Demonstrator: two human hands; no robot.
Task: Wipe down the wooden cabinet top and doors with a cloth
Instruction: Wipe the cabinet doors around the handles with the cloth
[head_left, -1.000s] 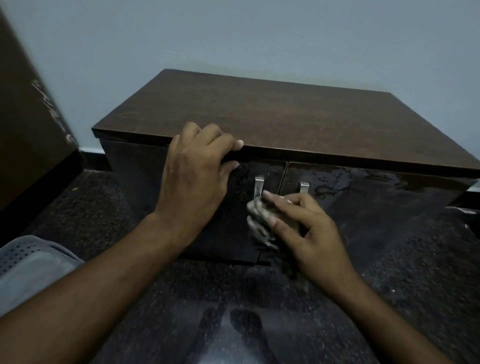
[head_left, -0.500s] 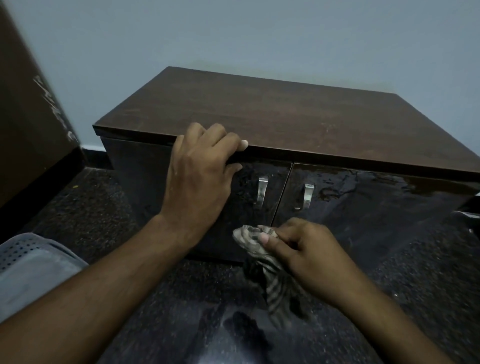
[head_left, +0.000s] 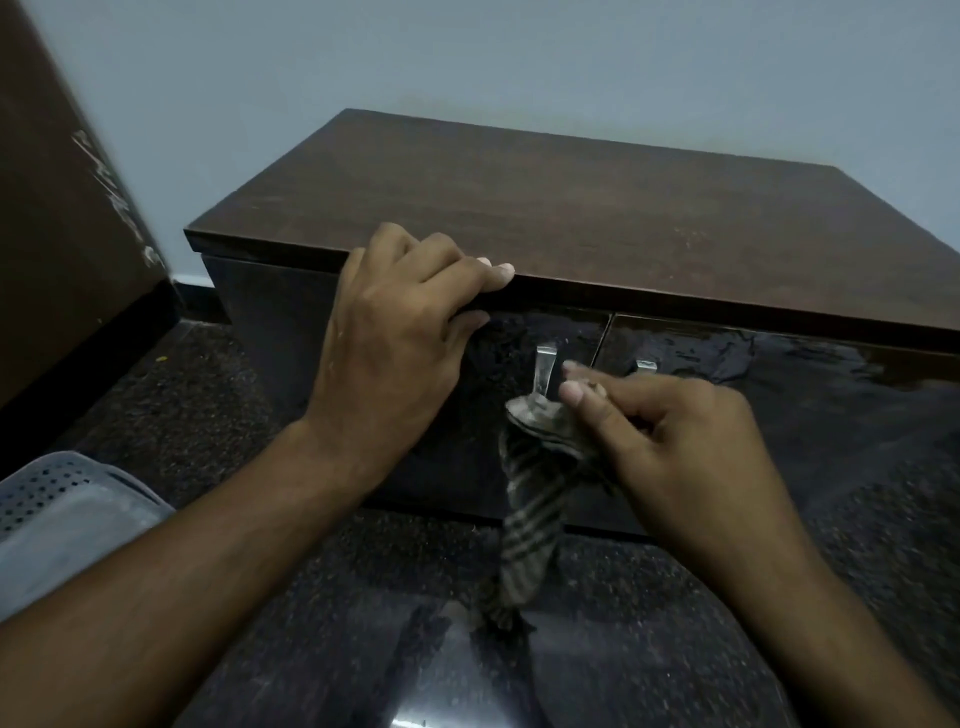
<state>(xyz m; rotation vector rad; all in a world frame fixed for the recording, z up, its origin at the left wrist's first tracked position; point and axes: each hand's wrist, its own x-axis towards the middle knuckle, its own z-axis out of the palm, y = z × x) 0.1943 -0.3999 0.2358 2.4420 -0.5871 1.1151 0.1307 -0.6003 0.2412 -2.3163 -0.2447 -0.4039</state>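
Head view: cloth (head_left: 530, 499) back up at the left door handle (head_left: 544, 370) after a dip toward the floor.

Cloth was bunched against the doors near the handles a second ago, dropped low and hung loose half a second ago, and now its top fold touches the handle's lower end while a striped tail dangles down toward the floor (head_left: 675, 623). Right hand (head_left: 675, 441) pinches the cloth, thumb and fingers curled onto the bunched top. Left hand (head_left: 400, 332) unmoved, fingers together and hooked over the front edge of the top (head_left: 623, 218), thumb under the lip. Wet streaks show on the right door (head_left: 779, 395); left door (head_left: 498, 353) looks damp near the handle. Judgement: door wiping is underway, handles being worked now; the top looks dry and probably not yet wiped.
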